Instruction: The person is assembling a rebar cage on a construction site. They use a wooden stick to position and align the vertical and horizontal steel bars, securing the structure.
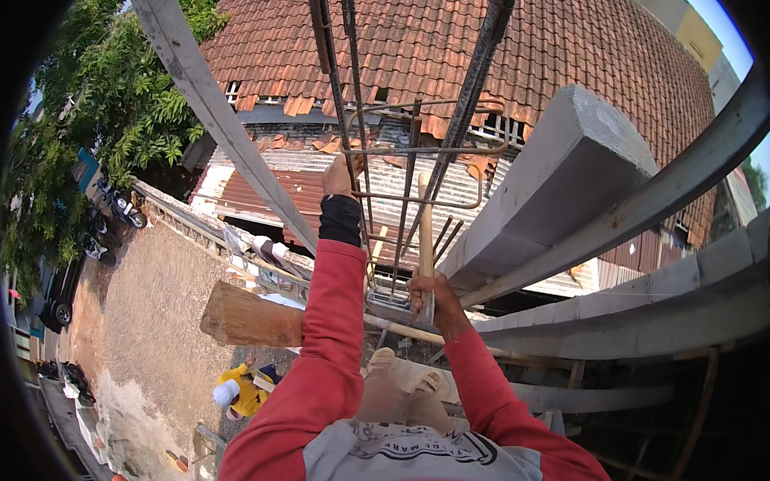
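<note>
Upright ribbed steel bars point(339, 95) rise in front of me, with bent rectangular steel stirrups point(439, 151) around them. My left hand point(340, 176) is raised and closed at the left bars, beside a stirrup corner; its fingertips are partly hidden. Lower and to the right, my right hand point(434, 300) is closed around a pale wooden handle point(426, 229). The handle stands nearly upright, its upper end by the stirrups. A greyish part shows below my fist, but the kind of tool is unclear.
A grey block column point(557, 179) and a curved-looking beam point(657, 212) stand at the right. A slanted pole point(212, 99) crosses at the left, above a wooden board point(251, 315). Far below, a person in yellow point(246, 393) is on the ground. Tiled roofing point(578, 52) lies ahead.
</note>
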A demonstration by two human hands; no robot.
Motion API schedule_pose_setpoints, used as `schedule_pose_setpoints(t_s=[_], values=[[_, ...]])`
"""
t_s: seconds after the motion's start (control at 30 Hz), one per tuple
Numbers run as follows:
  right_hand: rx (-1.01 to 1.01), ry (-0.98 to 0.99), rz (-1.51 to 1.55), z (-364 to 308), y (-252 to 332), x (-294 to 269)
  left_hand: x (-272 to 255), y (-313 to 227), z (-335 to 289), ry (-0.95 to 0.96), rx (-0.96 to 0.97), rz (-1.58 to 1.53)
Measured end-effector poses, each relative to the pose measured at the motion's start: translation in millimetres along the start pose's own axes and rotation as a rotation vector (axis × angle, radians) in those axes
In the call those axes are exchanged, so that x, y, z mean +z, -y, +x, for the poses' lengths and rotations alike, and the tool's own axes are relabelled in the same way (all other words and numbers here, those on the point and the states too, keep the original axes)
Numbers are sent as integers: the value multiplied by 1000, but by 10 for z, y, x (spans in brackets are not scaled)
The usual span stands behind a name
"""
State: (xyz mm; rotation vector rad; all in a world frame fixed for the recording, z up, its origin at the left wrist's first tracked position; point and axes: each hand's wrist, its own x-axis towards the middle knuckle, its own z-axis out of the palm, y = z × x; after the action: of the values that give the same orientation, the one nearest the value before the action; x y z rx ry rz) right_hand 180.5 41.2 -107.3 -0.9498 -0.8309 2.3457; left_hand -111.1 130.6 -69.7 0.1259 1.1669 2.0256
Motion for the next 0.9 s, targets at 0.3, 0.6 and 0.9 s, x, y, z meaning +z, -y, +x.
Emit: schedule_pose_setpoints(t_s=[0.3, 0.6, 0.9], values=[[-153, 66, -135, -212, 361, 151, -30, 103, 75, -9, 93, 81], [71, -91, -217, -865, -517, -124, 99, -309, -12, 186, 328, 144], [-357, -13, -1123, -1622, 11, 219, 644, -857, 82, 333, 391, -118]])
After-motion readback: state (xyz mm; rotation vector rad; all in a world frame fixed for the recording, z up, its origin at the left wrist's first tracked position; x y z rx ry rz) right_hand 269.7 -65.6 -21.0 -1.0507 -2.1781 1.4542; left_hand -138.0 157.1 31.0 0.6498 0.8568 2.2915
